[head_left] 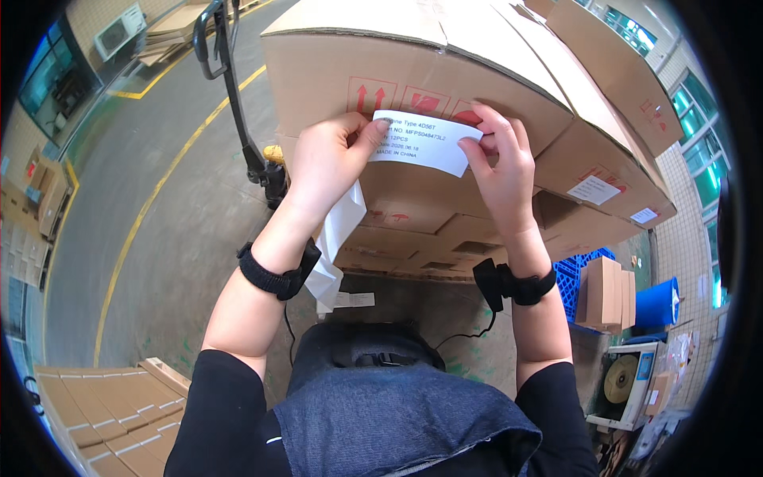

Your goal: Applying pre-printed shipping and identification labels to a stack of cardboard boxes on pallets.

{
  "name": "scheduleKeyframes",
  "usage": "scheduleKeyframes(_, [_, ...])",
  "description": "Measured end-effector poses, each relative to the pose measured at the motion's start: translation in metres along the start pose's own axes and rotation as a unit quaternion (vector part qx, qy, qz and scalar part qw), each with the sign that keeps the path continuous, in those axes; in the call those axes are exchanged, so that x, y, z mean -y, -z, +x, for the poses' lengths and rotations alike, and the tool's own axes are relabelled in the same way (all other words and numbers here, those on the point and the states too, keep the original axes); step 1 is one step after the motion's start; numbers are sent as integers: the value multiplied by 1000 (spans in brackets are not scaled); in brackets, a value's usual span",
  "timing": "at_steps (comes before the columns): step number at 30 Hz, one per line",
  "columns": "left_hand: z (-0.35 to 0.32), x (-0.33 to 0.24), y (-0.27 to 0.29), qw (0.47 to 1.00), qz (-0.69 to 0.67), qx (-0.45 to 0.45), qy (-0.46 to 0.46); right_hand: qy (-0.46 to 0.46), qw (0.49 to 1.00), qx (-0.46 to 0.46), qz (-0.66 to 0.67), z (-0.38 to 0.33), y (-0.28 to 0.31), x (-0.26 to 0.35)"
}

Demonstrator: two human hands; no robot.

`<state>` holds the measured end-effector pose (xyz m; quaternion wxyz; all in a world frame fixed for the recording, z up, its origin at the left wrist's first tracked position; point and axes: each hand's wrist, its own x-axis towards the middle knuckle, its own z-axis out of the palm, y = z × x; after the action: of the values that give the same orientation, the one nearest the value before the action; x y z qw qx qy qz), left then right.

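A white printed label (421, 143) is stretched between my two hands, in front of the upper side of a large cardboard box (509, 83). My left hand (334, 155) pinches the label's left end between thumb and fingers. At the label's right end, my right hand (502, 163) grips it with thumb and forefinger. Whether the label touches the cardboard, I cannot tell. A long white paper strip (340, 219) hangs down below my left hand, folded and bent; its upper end is hidden by that hand.
More boxes (397, 238) are stacked beneath. A pallet jack handle (230, 87) rises at the left. Flat cartons (119, 405) lie at the lower left. To the right are a blue crate (566, 282), a brown carton (604, 294), a blue bin (658, 304) and a fan unit (624, 380).
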<state>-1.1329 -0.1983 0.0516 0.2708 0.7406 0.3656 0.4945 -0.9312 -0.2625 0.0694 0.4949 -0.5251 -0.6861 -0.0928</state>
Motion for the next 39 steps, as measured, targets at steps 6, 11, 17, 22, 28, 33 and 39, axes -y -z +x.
scheduleKeyframes(6, [10, 3, -8, 996, 87, 6, 14, -2, 999, -37, -23, -1, -6, -8])
scheduleKeyframes(11, [12, 0, -14, 989, 137, -49, 10, 14, 995, -73, -59, 0, -12, -11])
scheduleKeyframes(17, [4, 5, 16, 963, 251, -96, -1, -33, 997, -48, -59, -4, 2, -16])
scheduleKeyframes(22, [-34, -24, 21, 994, 70, -18, 77, -57, 945, 147, 288, 4, -59, -12])
scheduleKeyframes(28, [-70, -73, 46, 999, -23, -37, 10, -92, 774, 495, 384, -49, -104, 20])
scheduleKeyframes(33, [-72, -98, 72, 992, -102, -68, 39, -91, 622, 547, 553, -119, -95, 18])
scheduleKeyframes(39, [-48, -109, 61, 970, -236, -63, 9, -167, 681, 494, 514, -143, -82, 17])
